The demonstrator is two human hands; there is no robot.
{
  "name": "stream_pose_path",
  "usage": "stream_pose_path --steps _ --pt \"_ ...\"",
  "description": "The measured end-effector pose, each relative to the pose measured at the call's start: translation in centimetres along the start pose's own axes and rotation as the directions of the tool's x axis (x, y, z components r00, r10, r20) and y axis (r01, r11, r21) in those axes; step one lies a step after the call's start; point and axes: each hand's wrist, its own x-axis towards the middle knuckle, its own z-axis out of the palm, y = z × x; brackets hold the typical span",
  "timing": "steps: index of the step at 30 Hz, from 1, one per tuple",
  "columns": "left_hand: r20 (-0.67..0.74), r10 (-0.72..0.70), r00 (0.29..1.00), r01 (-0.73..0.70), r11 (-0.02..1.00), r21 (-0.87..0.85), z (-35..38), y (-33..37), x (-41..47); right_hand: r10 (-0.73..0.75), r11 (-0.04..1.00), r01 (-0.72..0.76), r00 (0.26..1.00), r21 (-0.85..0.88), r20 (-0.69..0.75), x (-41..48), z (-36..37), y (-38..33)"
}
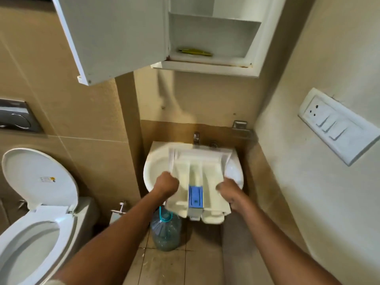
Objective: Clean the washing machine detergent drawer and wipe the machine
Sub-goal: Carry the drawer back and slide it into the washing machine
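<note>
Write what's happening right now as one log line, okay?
step: drawer at sink | left hand: gripping detergent drawer left edge | right hand: gripping right edge | drawer: over wash basin | tap: no water seen

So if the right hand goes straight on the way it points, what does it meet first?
Likely the sink rim just ahead of it. The right hand already grips the drawer side and points up toward the tap wall. Depth is unclear.

A small white wall-hung basin point(156, 167) is seen with the detergent drawer point(197, 182) laid across it, far end up by the tap point(196, 137) at 12 o'clock, near end hung out past the rim at 6. On the tiled floor point(181, 262), pretty grubby, a big clear water jug point(165, 229) is parked at the basin's 7 o'clock.
</note>
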Motion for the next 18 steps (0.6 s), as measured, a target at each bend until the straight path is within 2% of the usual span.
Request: stream_pose_path --steps 1,2,4,7,9,10,12,14,15,16,17,18 --pt "0.103 -0.182 0.978 0.173 0.981 0.083 0.6 -1.2 -0.1 0.143 0.989 -0.136 0.982 -0.066 0.122 0.0 0.6 1.5" --pt "0.162 -0.28 0.946 0.261 0.957 0.129 1.2 -2.2 -0.3 0.223 0.973 -0.207 0.959 -0.104 0.174 -0.2 1.1 2.9" --pt "0.162 -0.3 0.94 0.282 0.951 0.122 1.7 -3.2 -0.3 0.24 0.97 -0.229 0.957 -0.082 0.165 -0.1 1.3 4.0" --pt "0.063 -0.138 0.988 0.136 0.99 0.034 0.3 -1.2 0.2 0.091 0.995 -0.093 0.989 0.016 0.115 0.5 -0.1 1.1" --pt "-0.078 0.09 0.993 -0.096 0.993 -0.067 -1.5 2.1 0.1 -0.161 0.987 0.161 0.986 0.021 -0.035 0.7 -2.0 -2.7" --pt "-0.192 0.221 0.956 -0.242 0.965 -0.096 -2.4 4.0 -0.2 -0.317 0.947 0.32 0.937 -0.007 -0.143 0.3 -3.3 -4.8" --pt "-0.406 0.452 0.794 -0.531 0.841 -0.102 -4.1 7.1 -1.2 -0.582 0.797 0.598 0.727 -0.08 -0.364 -1.1 -5.5 -8.1" --pt "-0.511 0.591 0.624 -0.727 0.679 -0.102 -4.8 8.1 -1.7 -0.695 0.664 0.726 0.51 -0.18 -0.507 -2.3 -6.3 -8.9" --pt "-0.521 0.619 0.588 -0.76 0.643 -0.094 -4.7 7.9 -1.8 -0.706 0.645 0.727 0.447 -0.238 -0.549 -2.4 -5.7 -8.3" --pt "-0.507 0.619 0.6 -0.747 0.66 -0.078 -4.2 7.0 -1.5 -0.69 0.671 0.692 0.454 -0.264 -0.564 -2.0 -4.7 -7.0" --pt "-0.459 0.589 0.666 -0.68 0.732 -0.047 -3.3 5.8 -1.0 -0.63 0.744 0.629 0.547 -0.226 -0.551 -1.1 -3.5 -5.4" --pt "-0.365 0.509 0.779 -0.547 0.837 0.001 -2.3 4.3 -0.3 -0.516 0.842 0.524 0.716 -0.128 -0.47 -0.4 -2.4 -3.9"
